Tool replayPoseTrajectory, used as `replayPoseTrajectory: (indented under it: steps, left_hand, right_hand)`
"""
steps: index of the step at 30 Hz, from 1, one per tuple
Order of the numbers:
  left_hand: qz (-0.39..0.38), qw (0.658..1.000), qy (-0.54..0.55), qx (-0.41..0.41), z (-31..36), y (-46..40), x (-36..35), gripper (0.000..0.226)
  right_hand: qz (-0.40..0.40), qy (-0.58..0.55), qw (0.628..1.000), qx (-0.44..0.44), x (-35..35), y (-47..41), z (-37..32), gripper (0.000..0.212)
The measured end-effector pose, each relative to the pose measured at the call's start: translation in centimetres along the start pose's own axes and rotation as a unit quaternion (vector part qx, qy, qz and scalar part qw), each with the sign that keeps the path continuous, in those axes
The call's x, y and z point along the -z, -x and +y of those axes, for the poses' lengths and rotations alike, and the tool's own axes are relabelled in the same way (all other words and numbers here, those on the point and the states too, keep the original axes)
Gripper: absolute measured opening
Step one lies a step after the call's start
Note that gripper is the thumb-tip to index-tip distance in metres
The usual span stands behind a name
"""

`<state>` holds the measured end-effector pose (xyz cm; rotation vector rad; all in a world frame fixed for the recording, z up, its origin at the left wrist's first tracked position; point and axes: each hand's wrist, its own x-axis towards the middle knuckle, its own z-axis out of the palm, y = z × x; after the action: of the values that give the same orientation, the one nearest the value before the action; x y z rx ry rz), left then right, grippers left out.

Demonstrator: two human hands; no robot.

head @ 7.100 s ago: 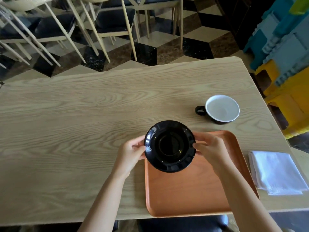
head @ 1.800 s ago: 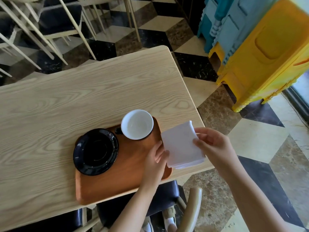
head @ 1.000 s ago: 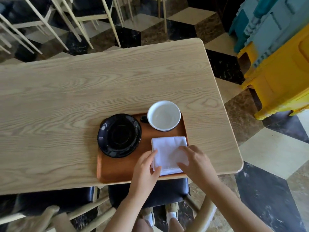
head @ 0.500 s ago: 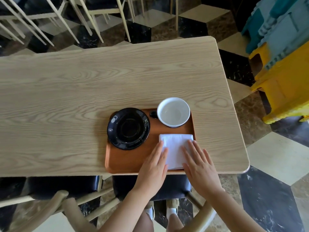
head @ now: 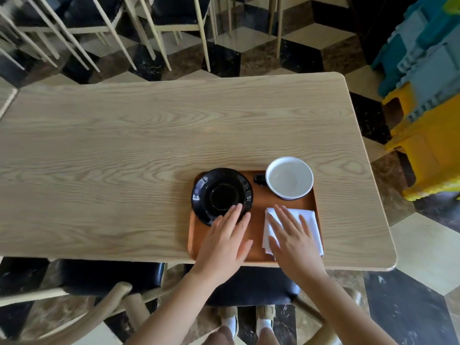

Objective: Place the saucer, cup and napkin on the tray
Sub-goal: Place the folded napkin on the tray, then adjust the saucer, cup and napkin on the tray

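Observation:
An orange tray [head: 258, 200] lies at the near edge of the wooden table. On its left part rests a black saucer [head: 221, 195]. At its far right corner stands a black cup with a white inside [head: 288, 178], handle pointing left. A folded white napkin [head: 311, 220] lies on the tray's near right part. My right hand [head: 293, 240] lies flat and open on the napkin. My left hand [head: 226, 242] is flat over the tray, fingers spread, fingertips over the saucer's near rim; it holds nothing.
The wooden table [head: 149, 150] stretches to the left and far side. Chairs [head: 104, 282] stand under the near edge, more chairs [head: 149, 26] beyond the far edge. Yellow and blue plastic crates [head: 428, 100] are stacked on the right.
My left hand has slid left off the napkin and now covers the saucer's near rim. My right hand stays flat on the napkin. The view has shifted.

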<state>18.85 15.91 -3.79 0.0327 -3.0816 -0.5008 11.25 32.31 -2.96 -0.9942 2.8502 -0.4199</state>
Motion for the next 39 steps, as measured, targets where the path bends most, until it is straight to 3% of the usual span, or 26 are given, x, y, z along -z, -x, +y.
replayPoseTrajectory:
  steps: [10, 33, 36, 39]
  left_hand:
    - [-0.052, 0.992, -0.113, 0.016, -8.3, 3.1, 2.0, 0.050]
    - [-0.072, 0.996, -0.047, -0.010, -8.3, 7.2, 1.7, 0.055]
    - [-0.070, 0.996, -0.046, -0.008, -8.2, 7.3, 1.8, 0.054]
    - [-0.069, 0.996, -0.050, -0.008, -8.1, 7.2, 1.9, 0.054]
  right_hand:
    - [-0.029, 0.060, 0.996, 0.065, -2.2, -2.5, -3.6, 0.048]
    - [-0.021, 0.011, 0.997, 0.071, -3.1, 1.3, -4.3, 0.036]
    - [-0.032, 0.012, 0.997, 0.067, -3.0, 1.3, -4.5, 0.051]
    - [-0.035, 0.013, 0.997, 0.065, -3.0, 1.3, -4.5, 0.048]
